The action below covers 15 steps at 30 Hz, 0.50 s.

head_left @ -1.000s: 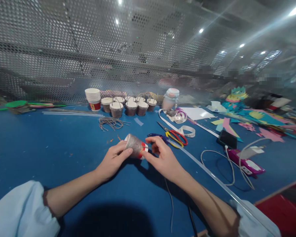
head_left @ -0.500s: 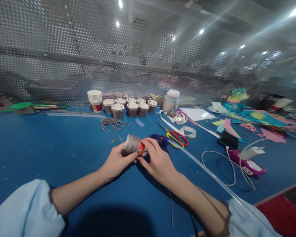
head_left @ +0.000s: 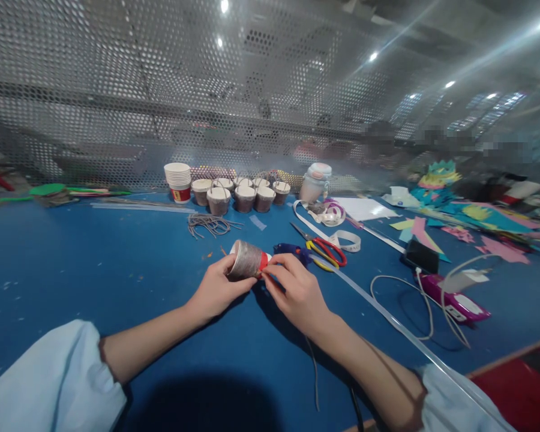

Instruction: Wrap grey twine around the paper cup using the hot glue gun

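My left hand (head_left: pixel 213 288) is closed around a paper cup (head_left: pixel 248 261) lying on its side, its mouth facing left. Grey cord is wound around most of the cup, and a red band shows at the base end. At that end my right hand (head_left: pixel 294 291) has thumb and fingers pinched on the grey cord (head_left: pixel 315 375), whose loose tail hangs below the right forearm. The exact pinch point is partly hidden by the fingers. Just behind my right hand lies a blue glue gun (head_left: pixel 291 251).
Scissors (head_left: pixel 326 252) and a measuring tape (head_left: pixel 347 241) lie right of the glue gun. Cord-wrapped cups (head_left: pixel 218 203), a cup stack (head_left: pixel 178 180), cut cords (head_left: pixel 211 225) and a lidded jar (head_left: pixel 315 182) stand behind. A clear strip (head_left: pixel 378 309) and purple device (head_left: pixel 459 300) lie right.
The cup has turned slightly in my left hand, showing more of its mouth. My right fingers have slid from over the cup's base to its lower edge, uncovering the red band.
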Each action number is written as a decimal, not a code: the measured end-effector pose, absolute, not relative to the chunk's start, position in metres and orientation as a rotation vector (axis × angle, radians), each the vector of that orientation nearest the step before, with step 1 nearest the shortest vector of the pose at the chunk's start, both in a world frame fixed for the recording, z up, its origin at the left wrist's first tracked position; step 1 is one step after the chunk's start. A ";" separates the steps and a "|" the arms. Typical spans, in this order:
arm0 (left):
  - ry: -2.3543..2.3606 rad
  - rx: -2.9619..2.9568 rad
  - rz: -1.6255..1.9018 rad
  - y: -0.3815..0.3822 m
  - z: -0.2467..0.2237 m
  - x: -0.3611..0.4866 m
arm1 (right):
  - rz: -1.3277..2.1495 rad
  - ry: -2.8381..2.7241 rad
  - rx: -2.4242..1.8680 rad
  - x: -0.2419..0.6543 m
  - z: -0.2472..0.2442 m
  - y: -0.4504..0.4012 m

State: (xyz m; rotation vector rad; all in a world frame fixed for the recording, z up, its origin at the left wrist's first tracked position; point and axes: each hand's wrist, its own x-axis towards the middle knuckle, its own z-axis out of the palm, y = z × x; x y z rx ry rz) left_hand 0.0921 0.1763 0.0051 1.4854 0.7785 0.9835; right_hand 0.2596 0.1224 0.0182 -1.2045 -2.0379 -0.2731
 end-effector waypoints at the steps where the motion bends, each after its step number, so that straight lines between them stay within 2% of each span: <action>1: 0.790 1.497 0.983 0.176 0.005 0.092 | -0.277 -2.034 -1.202 0.259 0.019 0.122; 15: 0.798 1.636 0.979 0.176 0.001 0.091 | -0.255 -1.980 -1.199 0.254 0.020 0.123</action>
